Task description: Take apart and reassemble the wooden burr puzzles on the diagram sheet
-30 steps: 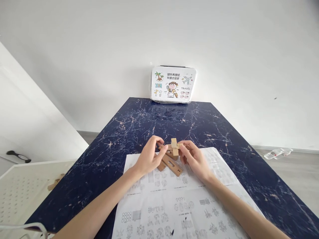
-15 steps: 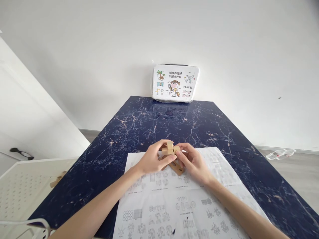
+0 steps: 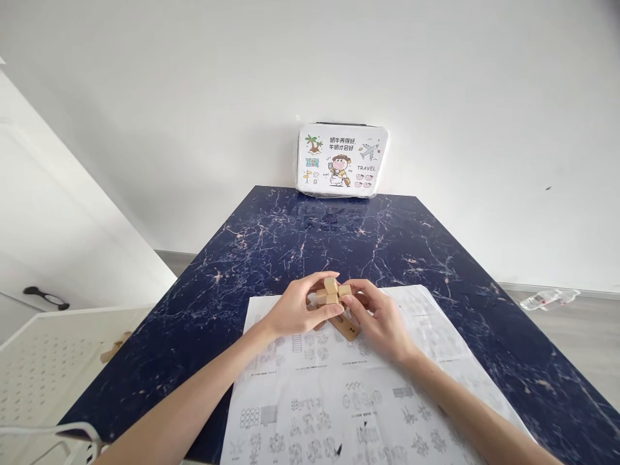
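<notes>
Between my two hands is a small wooden block puzzle (image 3: 331,298) of pale interlocking pieces, with one block sticking up at its top. My left hand (image 3: 296,306) is closed around its left side, thumb along the near face. At the right side, my right hand (image 3: 376,314) pinches a block end with thumb and fingers. Below the puzzle lies a flat brown wooden piece (image 3: 347,328) marked "2", partly hidden by my hands. Under everything spreads a large white instruction sheet (image 3: 310,368) printed with rows of puzzle diagrams.
The dark blue marbled table (image 3: 271,239) narrows toward the wall. A white cartoon-printed case (image 3: 341,161) stands at its far edge. On the left, a white perforated basket (image 3: 43,368) has wooden pieces (image 3: 115,347) in it. Clear plastic packaging (image 3: 547,299) lies on the floor at right.
Both hands keep hold of the puzzle in nearly the same place. The upright block and the right block look slightly shifted or tilted. The view has moved a little.
</notes>
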A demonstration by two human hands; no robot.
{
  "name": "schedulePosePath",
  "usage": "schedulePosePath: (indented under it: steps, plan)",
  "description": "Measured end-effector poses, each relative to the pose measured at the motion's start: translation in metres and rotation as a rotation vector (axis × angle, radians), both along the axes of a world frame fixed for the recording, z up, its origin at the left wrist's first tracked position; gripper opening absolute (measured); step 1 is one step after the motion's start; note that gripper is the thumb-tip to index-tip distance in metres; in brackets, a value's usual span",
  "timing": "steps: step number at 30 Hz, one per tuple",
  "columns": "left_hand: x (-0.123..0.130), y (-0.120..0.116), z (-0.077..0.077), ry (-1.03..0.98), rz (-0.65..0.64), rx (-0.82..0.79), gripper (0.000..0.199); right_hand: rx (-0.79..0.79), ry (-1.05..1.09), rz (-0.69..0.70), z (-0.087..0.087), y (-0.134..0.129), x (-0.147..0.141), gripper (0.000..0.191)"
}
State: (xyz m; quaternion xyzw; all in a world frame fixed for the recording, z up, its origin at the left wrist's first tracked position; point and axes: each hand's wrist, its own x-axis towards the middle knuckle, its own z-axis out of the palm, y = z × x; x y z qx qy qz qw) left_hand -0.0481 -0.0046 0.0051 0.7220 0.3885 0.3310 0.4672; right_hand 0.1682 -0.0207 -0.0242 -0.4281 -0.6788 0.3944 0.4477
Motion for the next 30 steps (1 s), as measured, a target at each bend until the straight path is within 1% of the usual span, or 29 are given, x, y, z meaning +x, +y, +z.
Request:
schedulePosePath:
  steps: [3,8,11,13,15,18,22,25,30]
  plan:
    - [0.0001,-0.0003,-0.0002,-0.024,-0.023,-0.017,0.066,0.002,0.002,-0.004,-0.0007,0.0000,0.0001,0.029]
    - [0.0003,0.0018,0.0005,-0.186,-0.052,-0.053,0.056,-0.021,0.029,0.019,0.0001,-0.0015,-0.0012,0.032]
    - [-0.0007,0.0038,0.0022,-0.243,-0.037,-0.072,0.054,-0.001,0.017,0.027,0.0020,-0.0032,-0.0024,0.031]
    - [-0.0011,0.0042,0.0033,-0.256,-0.021,-0.072,0.054,0.001,-0.014,0.041,0.0032,-0.0038,-0.0030,0.028]
    - [-0.0010,0.0036,0.0041,-0.261,-0.034,-0.083,0.056,0.004,-0.070,0.074,0.0040,-0.0036,-0.0036,0.028]
    - [-0.0001,0.0019,0.0049,-0.260,-0.070,-0.095,0.057,0.029,-0.135,0.108,0.0045,-0.0028,-0.0038,0.033]
    - [0.0008,0.0016,0.0045,-0.253,-0.086,-0.093,0.054,0.055,-0.116,0.042,0.0058,-0.0031,-0.0029,0.037]
    - [0.0009,0.0030,0.0024,-0.255,-0.092,-0.093,0.057,0.032,-0.075,-0.012,0.0075,-0.0041,-0.0024,0.037]
    - [0.0008,0.0040,0.0002,-0.264,-0.075,-0.099,0.065,-0.008,-0.041,-0.016,0.0069,-0.0040,-0.0034,0.036]
